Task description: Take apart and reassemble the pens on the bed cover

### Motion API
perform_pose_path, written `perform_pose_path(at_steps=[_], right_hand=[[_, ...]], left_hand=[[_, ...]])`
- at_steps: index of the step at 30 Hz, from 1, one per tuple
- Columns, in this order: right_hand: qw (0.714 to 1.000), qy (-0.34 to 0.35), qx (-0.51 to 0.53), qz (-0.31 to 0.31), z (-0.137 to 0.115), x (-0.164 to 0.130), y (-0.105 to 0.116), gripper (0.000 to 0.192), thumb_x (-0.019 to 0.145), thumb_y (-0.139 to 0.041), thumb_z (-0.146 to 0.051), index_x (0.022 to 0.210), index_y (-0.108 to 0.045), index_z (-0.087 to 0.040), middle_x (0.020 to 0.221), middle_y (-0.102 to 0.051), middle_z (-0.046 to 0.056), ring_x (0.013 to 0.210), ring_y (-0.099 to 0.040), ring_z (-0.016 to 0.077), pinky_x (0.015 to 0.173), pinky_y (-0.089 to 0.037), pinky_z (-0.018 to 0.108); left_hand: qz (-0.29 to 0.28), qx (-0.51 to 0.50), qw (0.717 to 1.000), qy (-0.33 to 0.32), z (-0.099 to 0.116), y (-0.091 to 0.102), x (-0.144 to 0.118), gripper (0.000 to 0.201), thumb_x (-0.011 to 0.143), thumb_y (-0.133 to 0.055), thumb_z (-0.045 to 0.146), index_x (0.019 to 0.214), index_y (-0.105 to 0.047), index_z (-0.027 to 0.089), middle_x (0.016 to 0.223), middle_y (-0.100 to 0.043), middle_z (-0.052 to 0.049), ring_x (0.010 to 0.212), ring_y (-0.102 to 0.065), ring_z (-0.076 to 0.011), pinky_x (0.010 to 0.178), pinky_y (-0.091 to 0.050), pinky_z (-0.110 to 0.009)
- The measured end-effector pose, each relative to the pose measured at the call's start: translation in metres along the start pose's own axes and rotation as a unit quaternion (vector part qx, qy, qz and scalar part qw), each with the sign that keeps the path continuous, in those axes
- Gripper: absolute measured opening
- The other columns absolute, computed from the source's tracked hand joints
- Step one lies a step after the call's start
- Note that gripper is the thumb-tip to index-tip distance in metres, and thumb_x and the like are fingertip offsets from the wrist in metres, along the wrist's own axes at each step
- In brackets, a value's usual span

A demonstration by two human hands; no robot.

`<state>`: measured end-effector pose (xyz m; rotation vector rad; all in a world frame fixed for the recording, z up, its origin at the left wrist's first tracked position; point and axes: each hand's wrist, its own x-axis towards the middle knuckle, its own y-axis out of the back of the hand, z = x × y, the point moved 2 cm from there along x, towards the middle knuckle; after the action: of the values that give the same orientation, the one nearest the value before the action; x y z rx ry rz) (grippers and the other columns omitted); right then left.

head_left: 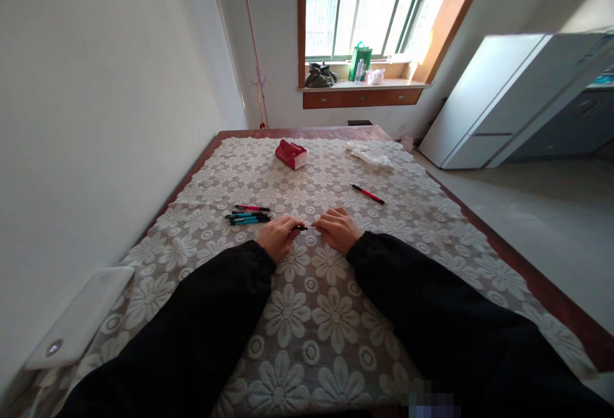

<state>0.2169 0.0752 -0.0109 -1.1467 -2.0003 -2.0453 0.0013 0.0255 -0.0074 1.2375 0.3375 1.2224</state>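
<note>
My left hand (277, 238) is closed in a pinch on a small black pen part (300, 228), whose end sticks out toward the right. Just across from it, my right hand (337, 231) has its fingers pressed together at a thin pale tip, too small to name. A narrow gap separates the two hands, both low over the lace tablecloth (336, 316). Left of my left hand lies a group of blue and black pens (248, 218), with a red and black pen (252, 208) at its far side. Another red and black pen (368, 193) lies alone beyond my right hand.
A red tissue pack (291, 154) and a crumpled white plastic bag (370, 156) lie toward the table's far end. A white box-like device (79, 319) stands at the left edge by the wall. Beyond the table are a pink coat stand (252, 28) and a white fridge (499, 98).
</note>
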Motion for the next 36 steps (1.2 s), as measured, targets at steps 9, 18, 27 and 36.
perform_pose_path(at_steps=[9, 18, 27, 36], right_hand=[[1.000, 0.012, -0.001, -0.023, -0.0042, -0.0006, 0.0052, 0.031, 0.099, -0.045, -0.017, 0.118, -0.069, -0.024, 0.080, -0.067, 0.002, 0.081, -0.056, 0.0177, 0.079, -0.033, 0.035], [1.000, -0.013, 0.009, -0.018, -0.0014, -0.0014, 0.0040, 0.031, 0.095, -0.047, -0.015, 0.112, -0.071, -0.023, 0.080, -0.067, 0.003, 0.079, -0.056, 0.0176, 0.077, -0.032, 0.035], [0.999, -0.049, 0.008, 0.011, -0.0015, -0.0007, 0.0071, 0.027, 0.093, -0.048, -0.014, 0.102, -0.072, -0.021, 0.081, -0.068, 0.003, 0.079, -0.057, 0.0173, 0.078, -0.033, 0.034], [0.999, 0.014, 0.016, -0.027, -0.0037, 0.0002, 0.0051, 0.026, 0.097, -0.047, -0.017, 0.108, -0.070, -0.022, 0.081, -0.068, 0.003, 0.078, -0.057, 0.0171, 0.075, -0.033, 0.034]], left_hand=[[-0.013, -0.035, 0.998, 0.050, 0.0039, 0.0047, 0.0010, 0.020, 0.096, -0.052, 0.023, 0.110, -0.067, 0.023, 0.106, -0.074, -0.004, 0.100, -0.068, -0.0200, 0.093, -0.053, -0.034], [-0.007, 0.001, 0.997, 0.075, 0.0025, 0.0059, 0.0015, 0.024, 0.096, -0.049, 0.020, 0.107, -0.070, 0.022, 0.099, -0.074, -0.005, 0.095, -0.067, -0.0212, 0.090, -0.052, -0.035], [0.019, 0.039, 0.990, 0.138, -0.0009, 0.0076, 0.0019, 0.021, 0.093, -0.051, 0.019, 0.104, -0.068, 0.021, 0.102, -0.073, -0.006, 0.099, -0.066, -0.0241, 0.090, -0.051, -0.037], [-0.026, -0.076, 0.993, 0.091, -0.0014, 0.0005, 0.0013, 0.017, 0.092, -0.061, 0.026, 0.108, -0.066, 0.025, 0.099, -0.073, -0.001, 0.085, -0.068, -0.0166, 0.082, -0.055, -0.029]])
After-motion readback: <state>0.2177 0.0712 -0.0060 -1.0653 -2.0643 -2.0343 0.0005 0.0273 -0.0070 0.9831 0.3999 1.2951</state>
